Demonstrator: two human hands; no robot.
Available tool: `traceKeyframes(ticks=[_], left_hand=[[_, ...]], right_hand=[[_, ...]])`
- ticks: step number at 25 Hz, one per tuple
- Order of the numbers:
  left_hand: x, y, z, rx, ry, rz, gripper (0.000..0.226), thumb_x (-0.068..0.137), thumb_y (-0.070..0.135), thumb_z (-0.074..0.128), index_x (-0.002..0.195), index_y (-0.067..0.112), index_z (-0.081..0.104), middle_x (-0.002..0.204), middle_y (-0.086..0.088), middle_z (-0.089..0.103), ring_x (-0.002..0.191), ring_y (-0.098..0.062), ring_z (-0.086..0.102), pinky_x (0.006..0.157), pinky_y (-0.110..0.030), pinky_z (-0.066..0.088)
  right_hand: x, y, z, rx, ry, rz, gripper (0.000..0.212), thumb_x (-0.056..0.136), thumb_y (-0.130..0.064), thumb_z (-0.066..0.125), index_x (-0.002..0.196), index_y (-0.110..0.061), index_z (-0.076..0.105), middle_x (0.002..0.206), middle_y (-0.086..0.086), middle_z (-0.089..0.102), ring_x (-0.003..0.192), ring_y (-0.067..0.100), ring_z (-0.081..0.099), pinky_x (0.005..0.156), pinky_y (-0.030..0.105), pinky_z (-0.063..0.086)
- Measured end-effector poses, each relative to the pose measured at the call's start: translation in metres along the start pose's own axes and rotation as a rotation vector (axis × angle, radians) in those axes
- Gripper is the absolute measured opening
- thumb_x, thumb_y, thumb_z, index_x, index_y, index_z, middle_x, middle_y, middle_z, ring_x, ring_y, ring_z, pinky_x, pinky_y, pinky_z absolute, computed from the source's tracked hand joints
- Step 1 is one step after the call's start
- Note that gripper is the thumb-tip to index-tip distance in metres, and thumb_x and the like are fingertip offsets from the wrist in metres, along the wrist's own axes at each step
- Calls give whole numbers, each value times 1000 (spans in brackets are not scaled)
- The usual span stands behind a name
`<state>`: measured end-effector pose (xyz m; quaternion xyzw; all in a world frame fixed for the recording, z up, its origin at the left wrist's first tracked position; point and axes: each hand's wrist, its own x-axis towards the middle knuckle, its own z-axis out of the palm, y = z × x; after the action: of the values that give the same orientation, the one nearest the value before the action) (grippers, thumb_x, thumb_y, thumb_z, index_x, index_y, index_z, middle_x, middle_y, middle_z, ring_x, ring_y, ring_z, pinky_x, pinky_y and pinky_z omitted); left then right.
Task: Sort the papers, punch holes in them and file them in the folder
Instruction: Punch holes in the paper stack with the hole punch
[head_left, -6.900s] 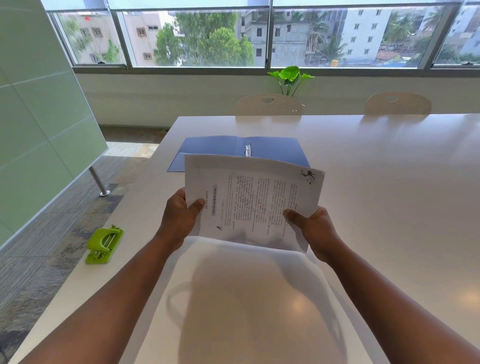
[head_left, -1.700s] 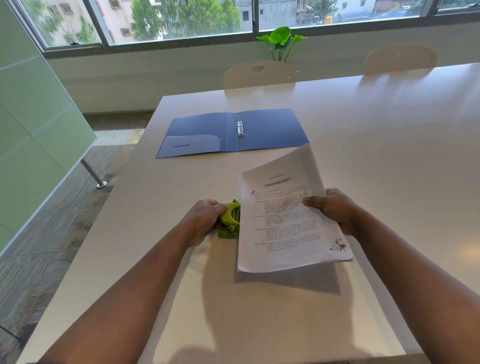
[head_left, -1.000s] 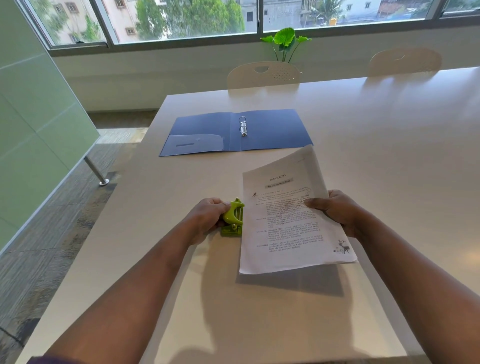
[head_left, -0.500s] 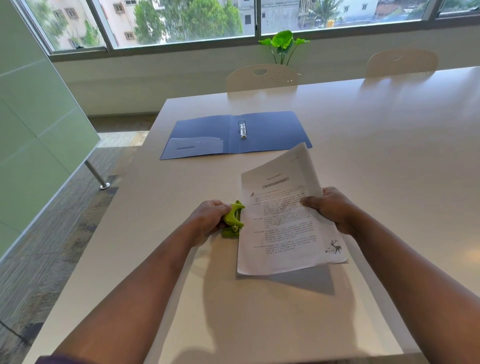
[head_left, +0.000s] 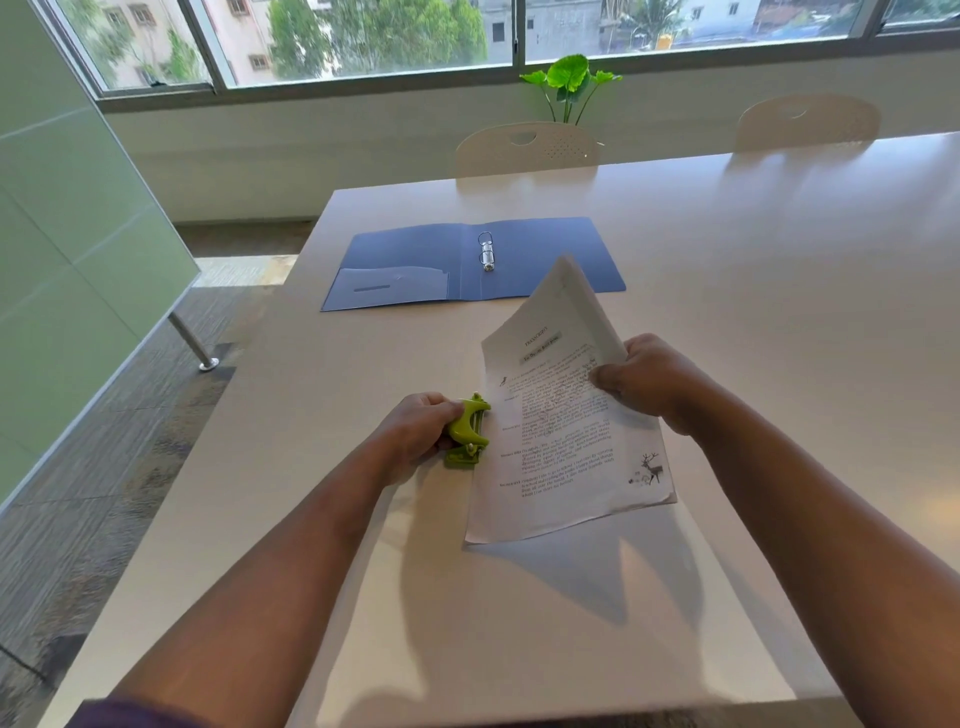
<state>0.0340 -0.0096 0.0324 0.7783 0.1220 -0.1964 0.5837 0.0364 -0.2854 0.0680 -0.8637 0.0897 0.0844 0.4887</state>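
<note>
Left hand (head_left: 415, 434) curled round the small lime-green plastic hole punch (head_left: 467, 434), which sits on the pale glossy desk (head_left: 779, 312). Right hand (head_left: 649, 382) pinches the right edge of a white stack of printed papers (head_left: 561, 431), thumb on top; far end of the stack lifted and bowed, near left corner down on the desk. Left edge of the papers meets the punch's mouth; whether it is inside cannot be told. Blue ring-binder folder (head_left: 545, 254) lies open flat farther back, well apart, metal rings (head_left: 486, 253) at its spine. Two cream chairs (head_left: 527, 148) and a green leafy plant (head_left: 569, 83) beyond the desk's far edge
</note>
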Motion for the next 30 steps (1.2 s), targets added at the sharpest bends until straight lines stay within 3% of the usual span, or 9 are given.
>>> traceKeyframes(ticks=[8, 13, 20, 26, 30], left_hand=[[0, -1, 0, 24, 5, 12, 20, 104, 25, 55, 90, 13, 64, 75, -4, 61, 54, -8, 53, 44, -15, 46], [0, 0, 1, 45, 18, 20, 21, 105, 27, 54, 92, 13, 64, 74, -3, 61, 50, -5, 53, 43, -14, 45], [6, -5, -1, 49, 18, 18, 22, 104, 32, 55, 97, 15, 68, 80, -3, 67, 60, -7, 60, 51, -17, 50], [5, -6, -2, 43, 28, 38, 21, 104, 31, 55, 96, 15, 66, 76, -2, 66, 49, -3, 59, 44, -15, 47], [6, -7, 0, 47, 40, 45, 22, 104, 32, 55, 98, 15, 67, 79, -1, 67, 55, -5, 60, 46, -15, 47]], right_hand=[[8, 4, 4, 90, 12, 41, 18, 90, -9, 66, 107, -5, 68, 106, 15, 74, 90, 34, 74, 85, 52, 62], [13, 27, 12, 269, -82, 140, 33, 94, -12, 68, 125, -6, 64, 112, 14, 75, 94, 35, 75, 85, 55, 61], [18, 39, 13, 315, -120, 154, 29, 96, -17, 68, 124, -17, 62, 108, 8, 76, 83, 28, 78, 58, 42, 62], [21, 42, 12, 348, -160, 160, 27, 96, -13, 67, 123, -12, 66, 104, 10, 78, 81, 28, 79, 60, 40, 63], [16, 44, 10, 351, -184, 152, 27, 96, -14, 67, 123, -14, 66, 107, 11, 78, 82, 28, 79, 56, 38, 62]])
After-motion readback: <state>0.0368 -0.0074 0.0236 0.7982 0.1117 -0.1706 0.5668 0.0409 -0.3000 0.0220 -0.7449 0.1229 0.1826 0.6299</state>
